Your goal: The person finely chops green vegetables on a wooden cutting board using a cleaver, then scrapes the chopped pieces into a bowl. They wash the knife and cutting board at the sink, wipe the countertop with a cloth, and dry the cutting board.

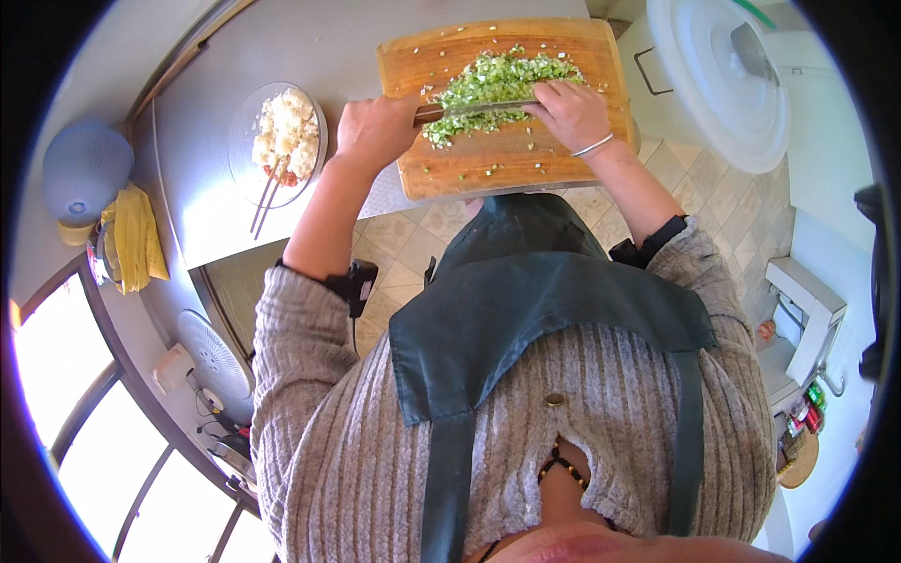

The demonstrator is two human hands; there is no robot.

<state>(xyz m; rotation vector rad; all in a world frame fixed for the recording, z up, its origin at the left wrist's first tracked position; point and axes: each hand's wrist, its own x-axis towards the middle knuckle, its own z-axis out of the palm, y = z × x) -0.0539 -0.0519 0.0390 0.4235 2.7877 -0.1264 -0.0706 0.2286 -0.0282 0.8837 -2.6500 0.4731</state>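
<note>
My left hand [376, 130] is closed around the brown handle of a kitchen knife [486, 108], whose blade shows almost edge-on. At the blade's far end, the fingers and thumb of my right hand [570, 116] grip it. Beneath and around the blade lies a heap of finely chopped green and white vegetable [486, 81], its exact kind unclear. The heap rests on a thick wooden cutting board [450, 172], with small bits scattered about. Left of my left hand stands a clear bowl [239, 172] of white crumbly food [285, 130] and some red food, with wooden chopsticks [267, 200] leaning over its rim.
The board lies at the edge of a metal worktop [317, 42]. Right of it are a large white plastic lid [718, 91] and a pale container with a handle. A yellow cloth or bag [134, 239] hangs at the left, beside a blue rounded object [88, 169].
</note>
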